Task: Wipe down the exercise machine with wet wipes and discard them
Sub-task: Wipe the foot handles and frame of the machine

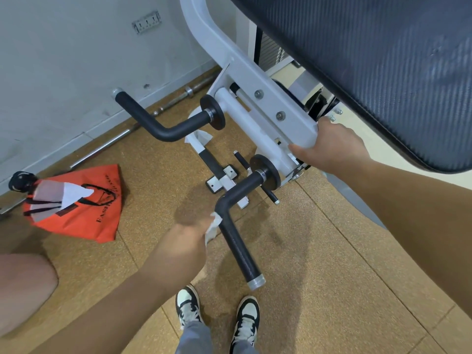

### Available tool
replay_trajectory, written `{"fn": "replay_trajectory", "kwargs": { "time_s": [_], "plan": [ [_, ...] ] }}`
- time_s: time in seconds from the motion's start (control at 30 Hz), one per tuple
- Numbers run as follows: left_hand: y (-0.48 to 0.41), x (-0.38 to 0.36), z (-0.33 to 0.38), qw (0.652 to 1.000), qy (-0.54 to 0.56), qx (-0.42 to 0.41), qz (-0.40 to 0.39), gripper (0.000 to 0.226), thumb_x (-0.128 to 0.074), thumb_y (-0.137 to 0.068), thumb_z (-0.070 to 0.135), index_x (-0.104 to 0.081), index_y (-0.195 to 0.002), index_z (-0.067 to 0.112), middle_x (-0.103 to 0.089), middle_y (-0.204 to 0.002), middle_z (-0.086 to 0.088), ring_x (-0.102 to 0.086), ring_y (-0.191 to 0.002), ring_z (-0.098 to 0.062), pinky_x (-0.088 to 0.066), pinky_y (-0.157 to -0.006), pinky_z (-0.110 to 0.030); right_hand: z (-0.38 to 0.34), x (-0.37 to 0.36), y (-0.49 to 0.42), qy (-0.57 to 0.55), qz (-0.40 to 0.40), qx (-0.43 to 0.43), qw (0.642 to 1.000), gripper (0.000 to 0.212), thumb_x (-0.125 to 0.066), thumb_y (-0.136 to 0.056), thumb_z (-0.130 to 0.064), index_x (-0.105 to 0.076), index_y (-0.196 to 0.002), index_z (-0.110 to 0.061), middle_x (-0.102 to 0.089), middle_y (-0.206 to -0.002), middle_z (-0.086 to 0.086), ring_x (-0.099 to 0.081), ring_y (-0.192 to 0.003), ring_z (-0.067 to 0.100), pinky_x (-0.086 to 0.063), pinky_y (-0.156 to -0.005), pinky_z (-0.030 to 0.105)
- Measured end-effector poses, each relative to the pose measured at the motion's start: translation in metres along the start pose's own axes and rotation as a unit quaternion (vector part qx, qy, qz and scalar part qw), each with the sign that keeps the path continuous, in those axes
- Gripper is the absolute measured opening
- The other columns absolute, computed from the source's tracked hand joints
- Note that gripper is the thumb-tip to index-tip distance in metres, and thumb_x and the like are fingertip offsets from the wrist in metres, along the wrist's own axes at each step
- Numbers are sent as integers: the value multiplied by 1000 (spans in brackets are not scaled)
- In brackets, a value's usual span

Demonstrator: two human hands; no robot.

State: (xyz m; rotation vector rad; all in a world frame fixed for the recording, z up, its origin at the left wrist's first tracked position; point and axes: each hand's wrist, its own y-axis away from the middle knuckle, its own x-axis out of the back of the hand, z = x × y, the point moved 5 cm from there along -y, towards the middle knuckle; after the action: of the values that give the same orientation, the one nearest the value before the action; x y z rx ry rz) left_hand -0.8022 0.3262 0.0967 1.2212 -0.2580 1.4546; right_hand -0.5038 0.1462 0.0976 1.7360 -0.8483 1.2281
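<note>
Clutches a crumpled white wet wipe (213,227) in the left hand (189,238), fingers curled round it, and presses it to the left side of the near handle (237,241) just below the bend. Clamps the right hand (329,144) over the rounded end of the frame arm (268,103), thumb along the near face, fingers wrapped behind.

Faces an exercise machine (201,29) of smooth white-painted steel tube and plate, with two hex bolts on the arm's flat face. Looks down on two L-shaped grips, the near one and the far handle (153,121), each sleeved in matte black textured covering, capped in bare metal and backed by a flat black disc. Leans under a broad black pad (370,60) at upper right, woven like carbon fibre and rounded at the edge.

Stands in black-and-white sneakers (189,307) on speckled, cork-like floor tiles (332,251). Finds an orange fabric bag (84,215) with black straps lying at left. Reads only "FAS" of its black lettering; rest too blurred. Notes a steel barbell (115,141) along the foot of the grey wall.
</note>
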Motion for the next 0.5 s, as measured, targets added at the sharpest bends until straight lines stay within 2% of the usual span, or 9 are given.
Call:
{"fn": "replay_trajectory", "kwargs": {
  "time_s": [0.07, 0.17, 0.23, 0.27, 0.3, 0.33, 0.4, 0.47, 0.5],
  "plan": [
    [2, 13, -11, 998, 39, 41, -7, 38, -41, -101, 4, -65, -122, 26, -62, -65, 2, -55, -46, -10, -39, -40, -23, 0, 1, 0, 2, 1, -3, 1000, 66, -58, -84, -77, -47, -110, -17, -59, -89, 2, -59, -80, 26, -46, -67, 37],
    [-27, 40, -6, 988, 68, 63, 126, 31, -46, -102, 9, -64, -125, 19, -61, -70, 8, -57, -54, -6, -36, -42, -13, -2, 3, 2, 6, -5, 1, 1000, 67, -58, -85, -77, -47, -109, -16, -58, -85, 2, -55, -72, 20, -45, -62, 36],
    [-46, 39, 13, 984, 79, 7, 158, 37, -47, -100, 2, -65, -129, 18, -69, -86, 3, -65, -71, -10, -44, -61, -7, -2, 4, 2, 5, -5, -2, 1000, 65, -58, -86, -76, -46, -108, -16, -57, -82, 1, -52, -68, 17, -42, -60, 35],
    [-53, 30, 22, 986, 87, -25, 140, 42, -47, -99, -2, -64, -132, 18, -70, -97, 2, -67, -81, -13, -47, -72, -7, -3, 4, 2, 6, -7, -4, 1000, 65, -59, -86, -76, -45, -108, -17, -56, -82, 0, -52, -68, 16, -41, -60, 35],
    [-55, 19, 29, 989, 98, -44, 106, 47, -45, -99, -6, -63, -134, 19, -68, -98, 3, -67, -82, -13, -48, -73, -9, -3, 4, 3, 6, -10, -7, 1000, 64, -59, -86, -75, -45, -109, -18, -55, -83, -1, -51, -69, 17, -40, -60, 35],
    [-51, 10, 35, 990, 105, -56, 76, 52, -43, -98, -7, -62, -136, 23, -64, -91, 8, -64, -75, -12, -48, -68, -11, -3, 4, 3, 5, -12, -9, 1000, 63, -60, -86, -75, -44, -109, -18, -54, -83, -2, -51, -70, 18, -40, -61, 35],
    [-40, 3, 35, 991, 91, -72, 72, 55, -40, -96, -7, -58, -131, 31, -60, -83, 9, -62, -71, -19, -49, -62, -24, -3, 4, 4, 3, -12, -9, 1000, 63, -60, -86, -74, -43, -110, -19, -53, -83, -2, -50, -69, 18, -40, -60, 35],
    [-26, -2, 21, 995, 28, -64, 64, 58, -42, -94, -9, -53, -138, 27, -69, -105, 0, -68, -89, -25, -54, -76, -35, -3, 4, 3, 4, -11, -9, 1000, 63, -60, -86, -74, -43, -109, -18, -54, -83, -1, -51, -69, 18, -39, -60, 35],
    [-17, -4, 12, 997, 1, -53, 58, 58, -45, -93, -9, -52, -141, 22, -70, -107, -2, -68, -88, -23, -54, -77, -37, -3, 4, 4, 4, -13, -8, 1000, 63, -60, -86, -75, -44, -109, -18, -54, -84, -1, -52, -71, 20, -39, -60, 35]
  ]
}}
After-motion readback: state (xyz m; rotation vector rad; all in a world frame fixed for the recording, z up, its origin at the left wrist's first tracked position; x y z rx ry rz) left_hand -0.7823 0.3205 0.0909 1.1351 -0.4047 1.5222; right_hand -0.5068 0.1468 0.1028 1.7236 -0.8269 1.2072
